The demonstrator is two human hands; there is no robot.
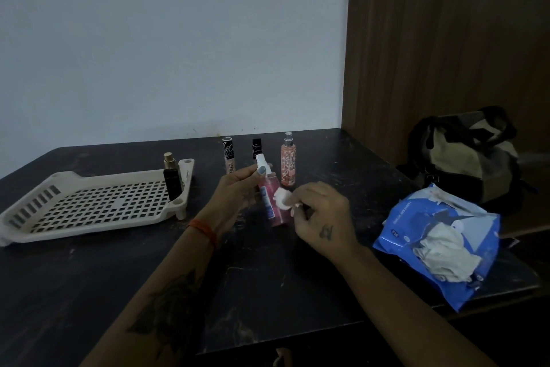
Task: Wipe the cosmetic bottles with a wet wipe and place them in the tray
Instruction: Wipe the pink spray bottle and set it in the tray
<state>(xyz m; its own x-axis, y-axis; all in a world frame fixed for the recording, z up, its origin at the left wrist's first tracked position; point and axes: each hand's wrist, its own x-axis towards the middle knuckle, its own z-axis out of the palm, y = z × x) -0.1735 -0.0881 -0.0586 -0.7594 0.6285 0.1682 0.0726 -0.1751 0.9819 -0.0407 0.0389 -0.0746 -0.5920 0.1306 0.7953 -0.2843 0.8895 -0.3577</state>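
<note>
My left hand point(238, 188) grips a pink spray bottle point(275, 212) with a white cap by its top, holding it tilted above the dark table. My right hand point(321, 215) pinches a small white wet wipe point(282, 198) and presses it against the bottle's side. A cream perforated tray point(89, 209) lies at the left, with a black bottle with a gold cap point(172, 179) upright in its far right corner. Behind my hands stand a beige tube with a black patterned cap point(229, 155), a black-capped bottle point(257, 146) partly hidden, and a peach spray bottle point(288, 161).
A blue wet wipe pack point(440, 250), open with wipes sticking out, lies at the table's right edge. A beige and black bag point(467, 155) sits beyond it by the wooden panel point(446, 39). A white wall backs the dark table point(89, 292).
</note>
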